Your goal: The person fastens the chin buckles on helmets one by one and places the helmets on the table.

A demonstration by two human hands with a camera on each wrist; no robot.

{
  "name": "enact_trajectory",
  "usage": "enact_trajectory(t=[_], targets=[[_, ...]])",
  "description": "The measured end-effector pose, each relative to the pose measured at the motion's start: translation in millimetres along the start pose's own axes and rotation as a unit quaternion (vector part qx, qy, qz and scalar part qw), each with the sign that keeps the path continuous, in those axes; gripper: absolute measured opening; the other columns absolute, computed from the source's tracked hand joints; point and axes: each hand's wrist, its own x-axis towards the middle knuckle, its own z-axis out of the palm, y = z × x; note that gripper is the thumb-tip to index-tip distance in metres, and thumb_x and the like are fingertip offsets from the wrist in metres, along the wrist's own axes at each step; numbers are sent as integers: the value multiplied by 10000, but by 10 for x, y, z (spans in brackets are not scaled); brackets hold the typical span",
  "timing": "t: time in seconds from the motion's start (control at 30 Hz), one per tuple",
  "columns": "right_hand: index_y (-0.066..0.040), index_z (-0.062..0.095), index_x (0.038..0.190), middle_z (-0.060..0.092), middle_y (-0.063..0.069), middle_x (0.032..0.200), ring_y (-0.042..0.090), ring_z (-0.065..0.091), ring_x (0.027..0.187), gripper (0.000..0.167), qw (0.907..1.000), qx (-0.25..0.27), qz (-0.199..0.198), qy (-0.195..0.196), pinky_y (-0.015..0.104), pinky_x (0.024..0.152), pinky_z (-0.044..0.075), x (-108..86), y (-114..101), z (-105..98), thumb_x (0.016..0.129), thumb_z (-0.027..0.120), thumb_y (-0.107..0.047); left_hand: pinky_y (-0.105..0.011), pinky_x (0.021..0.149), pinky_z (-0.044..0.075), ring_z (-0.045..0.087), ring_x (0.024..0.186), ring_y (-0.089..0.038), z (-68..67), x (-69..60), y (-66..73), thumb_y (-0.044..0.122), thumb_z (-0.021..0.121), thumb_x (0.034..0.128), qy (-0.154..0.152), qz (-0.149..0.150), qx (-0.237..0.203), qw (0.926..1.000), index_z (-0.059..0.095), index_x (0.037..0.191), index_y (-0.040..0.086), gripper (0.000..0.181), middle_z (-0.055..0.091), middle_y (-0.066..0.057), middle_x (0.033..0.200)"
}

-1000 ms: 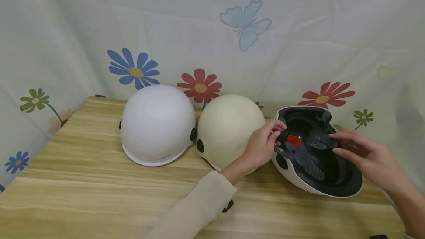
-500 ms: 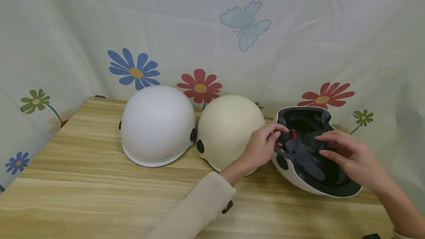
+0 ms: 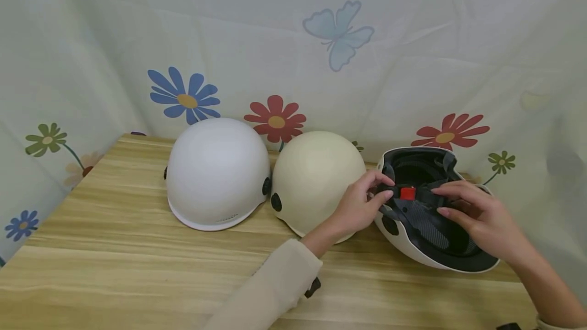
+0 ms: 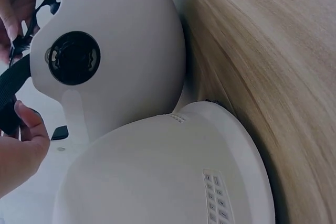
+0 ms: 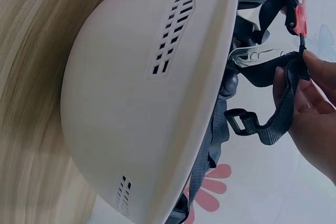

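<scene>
An off-white helmet (image 3: 405, 246) lies upturned at the right, its black lining facing up. Over its opening, my left hand (image 3: 355, 208) pinches the black strap beside the red-tabbed buckle (image 3: 407, 193). My right hand (image 3: 483, 220) pinches the strap's other end, close to the buckle's right side. In the right wrist view a thin black tongue meets the red tab (image 5: 300, 20); how deep it sits cannot be told. The loose strap end (image 5: 278, 124) hangs in a loop below the right fingers. A round black side knob (image 4: 74, 57) shows in the left wrist view.
A cream helmet (image 3: 316, 177) stands dome up just left of the upturned one, under my left forearm's reach. Farther left stands a white helmet (image 3: 215, 167). All rest on a wooden table (image 3: 151, 269) before a flowered curtain (image 3: 257, 29).
My right hand has moved left with its strap end, bringing it up to the buckle. The red tab tipped away and now faces up again. My left hand has barely shifted.
</scene>
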Motion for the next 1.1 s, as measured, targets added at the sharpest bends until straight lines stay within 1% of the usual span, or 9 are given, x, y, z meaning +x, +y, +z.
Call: enact_trajectory(t=[0.17, 0.3, 0.4, 0.57, 0.77, 0.87, 0.97, 1.03, 1.1], targets=[[12, 623, 1035, 557, -16, 992, 17, 517, 801, 482, 9999, -31, -98, 2, 82, 695, 457, 12, -5, 29, 624, 660, 263, -162, 697, 438, 500, 808, -81, -8, 5, -22, 84, 520, 929, -272, 34, -177, 9995, 542, 1125, 70, 197, 573, -43, 1106], [7, 626, 1037, 562, 5, 985, 27, 506, 763, 489, 9999, 4, -166, -4, 89, 650, 458, 16, -10, 58, 619, 667, 258, -171, 668, 448, 512, 776, -84, -7, 3, -20, 100, 504, 939, -459, -101, -283, 9985, 563, 1146, 98, 216, 555, -11, 1104], [24, 628, 1030, 568, 11, 984, 37, 510, 754, 488, 9997, 159, -197, 62, 95, 633, 455, 10, -2, 76, 610, 660, 271, -178, 626, 437, 525, 732, -96, -4, -3, -14, 108, 504, 941, -515, -238, -349, 9978, 576, 1148, 111, 220, 557, -11, 1071], [42, 625, 1033, 572, 16, 993, 50, 529, 761, 479, 9986, 403, -308, 115, 99, 639, 456, 4, 18, 89, 616, 648, 277, -166, 649, 455, 524, 762, -75, 9, 3, -6, 129, 591, 895, -565, -221, -209, 9979, 588, 1151, 108, 256, 565, -8, 1088], [51, 613, 1035, 564, 50, 995, 45, 554, 827, 448, 9974, 519, -495, -54, 107, 702, 473, 29, 10, 87, 632, 661, 242, -153, 628, 452, 493, 758, -70, 37, 28, 21, 99, 695, 809, -442, -167, 297, 9984, 590, 1124, 127, 334, 571, 9, 1091], [66, 603, 1038, 559, 74, 995, 56, 571, 824, 428, 9956, 702, -607, -162, 124, 699, 483, 45, 5, 92, 645, 661, 225, -144, 702, 439, 507, 848, -57, 48, 35, 37, 71, 706, 793, -312, -67, 517, 9982, 594, 1094, 128, 326, 586, 8, 1079], [77, 597, 1045, 555, 80, 1004, 60, 586, 819, 382, 9938, 904, -619, -206, 132, 695, 487, 51, 7, 100, 684, 657, 188, -150, 801, 416, 505, 953, -47, 55, 38, 41, 55, 704, 790, -190, 23, 588, 9981, 600, 1068, 122, 304, 597, 5, 1074], [80, 600, 1045, 558, 73, 1005, 62, 589, 808, 369, 9936, 962, -563, -186, 132, 690, 486, 49, 8, 107, 694, 657, 179, -156, 822, 404, 500, 966, -50, 55, 38, 42, 65, 706, 789, -141, 75, 675, 9976, 607, 1059, 120, 293, 600, 8, 1058], [65, 606, 1044, 561, 58, 1002, 58, 586, 787, 376, 9945, 889, -533, -174, 125, 671, 483, 47, 9, 108, 689, 664, 173, -159, 808, 399, 481, 954, -54, 55, 35, 41, 85, 706, 792, -114, 103, 801, 9967, 614, 1059, 125, 285, 596, 17, 1041]])
